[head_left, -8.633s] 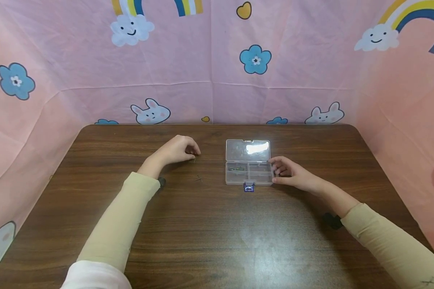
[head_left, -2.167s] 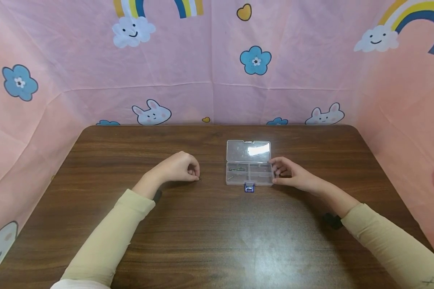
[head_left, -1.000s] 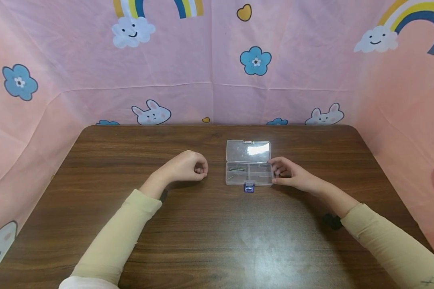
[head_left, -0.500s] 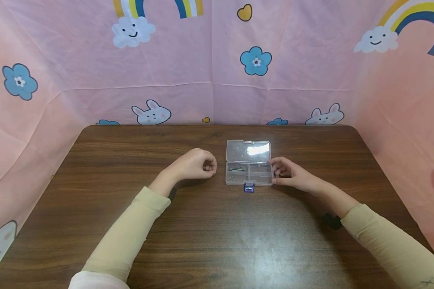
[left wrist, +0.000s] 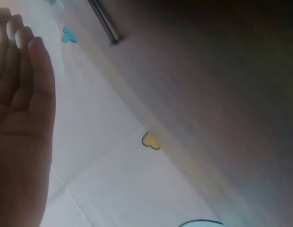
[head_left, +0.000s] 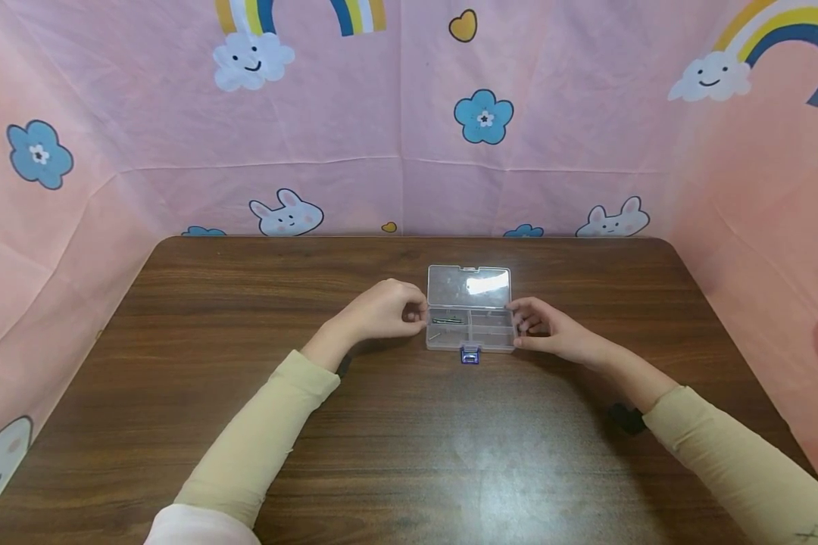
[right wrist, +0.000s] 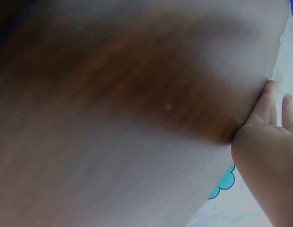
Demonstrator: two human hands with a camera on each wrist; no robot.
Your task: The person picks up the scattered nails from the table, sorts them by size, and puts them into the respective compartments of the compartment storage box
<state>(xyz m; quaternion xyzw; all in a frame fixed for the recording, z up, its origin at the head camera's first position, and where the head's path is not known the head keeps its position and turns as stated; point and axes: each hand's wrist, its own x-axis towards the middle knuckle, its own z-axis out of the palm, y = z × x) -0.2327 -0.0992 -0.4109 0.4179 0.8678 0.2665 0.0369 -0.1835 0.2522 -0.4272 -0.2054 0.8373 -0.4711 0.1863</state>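
A clear plastic box point(head_left: 493, 347) with a blue latch point(head_left: 470, 355) lies on the table, its lid point(head_left: 453, 288) folded back. Several thin, dark nail-like pieces point(head_left: 447, 320) are in the back left compartment. Another thin piece point(head_left: 435, 336) lies in the front left one. My left hand point(head_left: 388, 309) is at the box's left end, thumb and fingertips pinched together. The small nail-like piece between them is hidden now. Thumb and fingers of my right hand point(head_left: 548, 329) span the box's right end and hold it. Both hands show partly in the left wrist and right wrist views.
The brown wooden table point(head_left: 354, 454) runs back to a pink printed cloth point(head_left: 354, 129), which hangs behind and on both sides. A dark narrow bar point(left wrist: 105, 23) crosses the top of the left wrist view; I cannot tell what it is.
My left hand picked the small nail-like piece off the table and moved right to the box's left end. Since the oldest frame, a piece has appeared in the front left compartment. The right hand stayed.
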